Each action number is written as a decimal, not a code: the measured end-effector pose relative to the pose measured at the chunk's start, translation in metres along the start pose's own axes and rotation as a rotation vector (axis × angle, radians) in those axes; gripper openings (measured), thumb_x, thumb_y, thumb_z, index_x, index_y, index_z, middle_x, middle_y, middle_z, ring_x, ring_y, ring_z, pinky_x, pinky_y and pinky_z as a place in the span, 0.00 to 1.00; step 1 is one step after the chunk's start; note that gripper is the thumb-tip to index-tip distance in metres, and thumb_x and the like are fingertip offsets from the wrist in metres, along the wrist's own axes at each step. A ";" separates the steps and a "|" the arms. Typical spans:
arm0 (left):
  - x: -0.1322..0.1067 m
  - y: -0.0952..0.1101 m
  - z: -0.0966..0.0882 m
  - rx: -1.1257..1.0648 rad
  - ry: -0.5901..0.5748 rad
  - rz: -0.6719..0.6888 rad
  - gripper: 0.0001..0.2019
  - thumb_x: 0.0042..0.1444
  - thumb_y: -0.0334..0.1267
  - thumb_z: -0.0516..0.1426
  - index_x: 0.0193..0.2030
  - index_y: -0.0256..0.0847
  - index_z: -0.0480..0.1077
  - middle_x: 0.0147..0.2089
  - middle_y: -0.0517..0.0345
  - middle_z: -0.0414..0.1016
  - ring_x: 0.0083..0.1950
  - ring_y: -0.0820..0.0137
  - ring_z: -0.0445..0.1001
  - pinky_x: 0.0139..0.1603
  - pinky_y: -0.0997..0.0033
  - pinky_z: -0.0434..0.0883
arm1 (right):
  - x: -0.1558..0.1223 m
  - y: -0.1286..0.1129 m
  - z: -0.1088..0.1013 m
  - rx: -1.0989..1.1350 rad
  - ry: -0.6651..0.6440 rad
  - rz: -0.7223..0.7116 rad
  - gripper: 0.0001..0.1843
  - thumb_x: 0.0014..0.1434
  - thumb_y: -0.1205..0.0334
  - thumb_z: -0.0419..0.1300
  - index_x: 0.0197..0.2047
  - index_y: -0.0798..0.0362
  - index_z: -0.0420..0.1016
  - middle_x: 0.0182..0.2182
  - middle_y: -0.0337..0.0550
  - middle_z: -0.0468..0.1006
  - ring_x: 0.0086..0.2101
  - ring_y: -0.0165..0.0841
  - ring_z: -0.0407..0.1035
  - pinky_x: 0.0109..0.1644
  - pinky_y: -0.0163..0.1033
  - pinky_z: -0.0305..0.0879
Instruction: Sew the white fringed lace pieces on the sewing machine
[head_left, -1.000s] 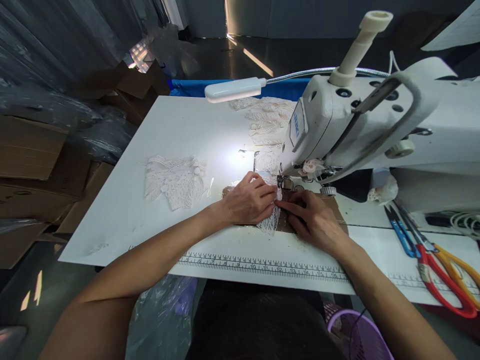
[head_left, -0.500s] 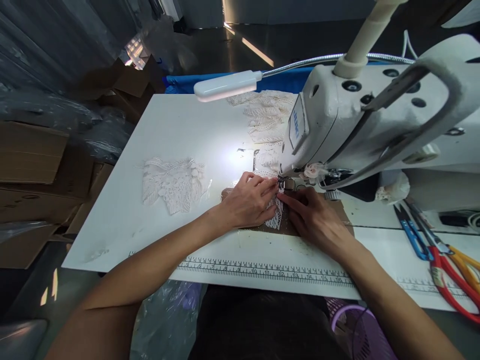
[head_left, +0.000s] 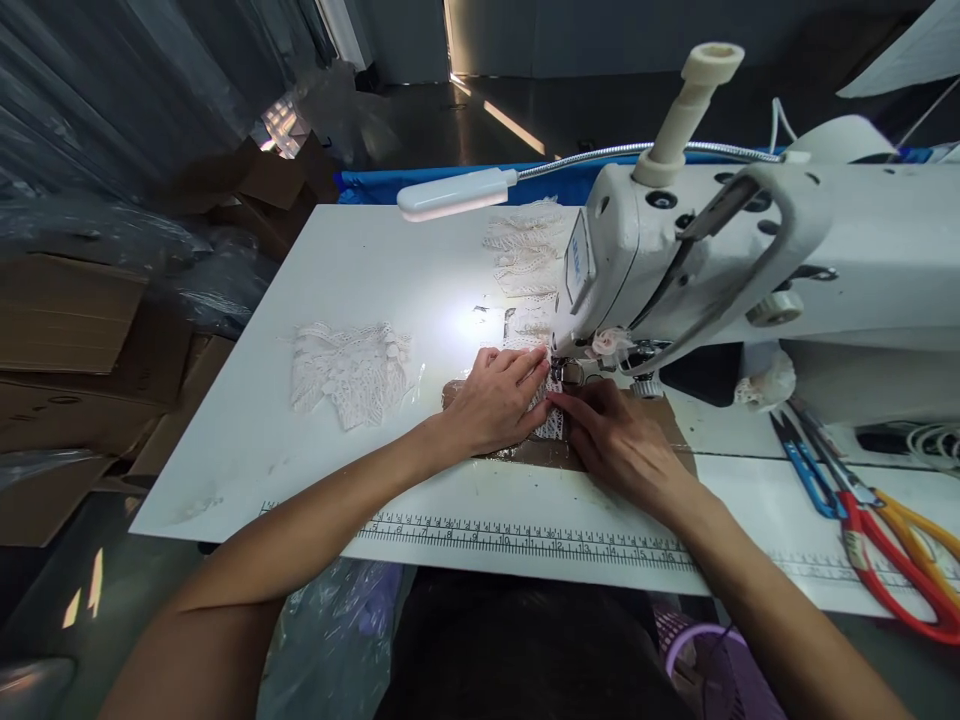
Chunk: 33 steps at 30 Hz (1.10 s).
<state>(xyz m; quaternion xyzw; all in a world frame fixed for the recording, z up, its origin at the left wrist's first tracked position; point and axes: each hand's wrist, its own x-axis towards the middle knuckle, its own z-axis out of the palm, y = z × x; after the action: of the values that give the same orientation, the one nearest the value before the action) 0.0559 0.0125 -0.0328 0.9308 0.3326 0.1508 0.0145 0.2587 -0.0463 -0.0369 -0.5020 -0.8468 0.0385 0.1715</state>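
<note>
A white lace strip [head_left: 551,424] lies beneath the presser foot [head_left: 559,371] of a white sewing machine [head_left: 622,235]. My left hand [head_left: 499,400] rests flat on the lace just left of the foot, fingers extended and a little apart. On the other side, my right hand [head_left: 619,430] has its index fingertip at the lace's right edge; its other fingers are curled under and its thumb is mostly hidden, so the grip seems closed on that edge. More lace [head_left: 529,255] is bunched behind the foot. A separate gathered lace piece [head_left: 351,372] lies to the left.
Blue thread snips [head_left: 810,470] and red-handled scissors [head_left: 885,560] lie at right beside an orange-handled pair [head_left: 919,530]. A lamp [head_left: 456,194] hangs over the white table [head_left: 225,440], which has a printed ruler [head_left: 525,540]. Cardboard boxes [head_left: 67,320] stand left; a purple basket [head_left: 705,650] is below.
The near end of the lace strip has moved slightly away from me, toward the presser foot. Both hands keep nearly the same places. The camera view has shifted a little.
</note>
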 end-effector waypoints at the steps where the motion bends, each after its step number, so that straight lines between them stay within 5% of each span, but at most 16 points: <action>1: 0.002 -0.003 0.000 -0.022 0.021 0.002 0.19 0.67 0.40 0.47 0.58 0.34 0.66 0.57 0.43 0.70 0.53 0.57 0.67 0.52 0.54 0.63 | 0.000 0.000 0.000 0.000 0.004 -0.004 0.21 0.66 0.64 0.46 0.56 0.54 0.74 0.42 0.58 0.71 0.37 0.43 0.68 0.39 0.52 0.71; 5: 0.022 -0.027 0.001 -0.043 0.098 -0.035 0.15 0.65 0.36 0.46 0.52 0.37 0.69 0.49 0.45 0.72 0.47 0.60 0.66 0.47 0.57 0.63 | -0.001 0.000 0.001 0.019 -0.003 -0.009 0.21 0.66 0.64 0.47 0.57 0.54 0.74 0.42 0.58 0.70 0.38 0.44 0.67 0.40 0.53 0.72; 10: 0.042 -0.052 0.001 0.027 -0.047 0.034 0.15 0.66 0.40 0.49 0.51 0.38 0.72 0.44 0.45 0.71 0.45 0.58 0.67 0.43 0.57 0.63 | -0.005 0.001 0.002 0.073 0.008 0.018 0.21 0.67 0.64 0.47 0.59 0.53 0.73 0.44 0.57 0.70 0.40 0.45 0.69 0.44 0.54 0.72; 15: 0.025 -0.037 -0.015 0.026 0.004 0.051 0.14 0.68 0.37 0.48 0.50 0.34 0.72 0.51 0.42 0.71 0.45 0.61 0.70 0.44 0.57 0.66 | -0.010 0.015 -0.011 0.286 -0.020 0.022 0.24 0.67 0.62 0.49 0.65 0.49 0.65 0.46 0.53 0.72 0.43 0.41 0.72 0.48 0.49 0.72; 21: -0.004 -0.018 -0.020 -0.279 -0.081 0.262 0.09 0.65 0.40 0.56 0.44 0.38 0.74 0.45 0.52 0.76 0.44 0.66 0.72 0.46 0.62 0.69 | -0.003 0.027 -0.025 0.301 -0.059 0.036 0.20 0.66 0.62 0.50 0.57 0.54 0.73 0.40 0.51 0.79 0.39 0.41 0.74 0.44 0.46 0.72; 26: -0.008 -0.016 -0.012 -0.345 -0.072 0.197 0.10 0.66 0.37 0.54 0.36 0.39 0.74 0.44 0.53 0.76 0.45 0.67 0.73 0.50 0.62 0.68 | 0.006 0.019 -0.028 0.383 -0.096 0.048 0.15 0.65 0.61 0.53 0.50 0.53 0.76 0.35 0.46 0.79 0.31 0.36 0.72 0.36 0.42 0.70; 30: -0.008 -0.012 -0.012 -0.348 -0.048 0.140 0.11 0.68 0.36 0.51 0.38 0.38 0.73 0.44 0.52 0.76 0.46 0.66 0.73 0.50 0.61 0.67 | 0.008 0.009 -0.023 0.455 -0.121 -0.023 0.16 0.60 0.53 0.62 0.48 0.52 0.73 0.38 0.46 0.77 0.33 0.36 0.71 0.37 0.42 0.70; 33: -0.010 -0.010 -0.011 -0.376 -0.007 0.104 0.12 0.69 0.37 0.50 0.37 0.37 0.72 0.44 0.52 0.76 0.46 0.67 0.73 0.51 0.59 0.68 | 0.009 0.004 -0.014 0.459 -0.073 -0.046 0.11 0.64 0.54 0.58 0.44 0.52 0.71 0.40 0.47 0.75 0.35 0.36 0.71 0.40 0.43 0.70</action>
<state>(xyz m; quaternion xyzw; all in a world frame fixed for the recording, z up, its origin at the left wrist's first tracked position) 0.0395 0.0135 -0.0260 0.9281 0.2501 0.2075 0.1817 0.2629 -0.0383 -0.0227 -0.4288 -0.8326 0.2444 0.2513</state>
